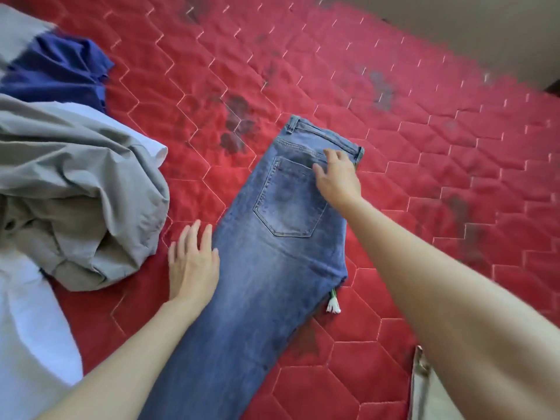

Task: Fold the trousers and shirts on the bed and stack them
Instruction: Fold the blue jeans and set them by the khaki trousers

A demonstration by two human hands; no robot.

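Note:
Blue jeans lie folded lengthwise on the red quilted bed, waistband at the far end and back pocket facing up. My right hand rests flat on the jeans near the waistband, fingers spread beside the pocket. My left hand lies flat at the left edge of the jeans, partly on the bed cover. To the left sits a heap of unfolded clothes: a grey garment, a dark blue one and a white one.
A small white tag on a green string sticks out from under the jeans' right edge. A beige cloth shows at the lower right. The bed's far edge runs along the upper right.

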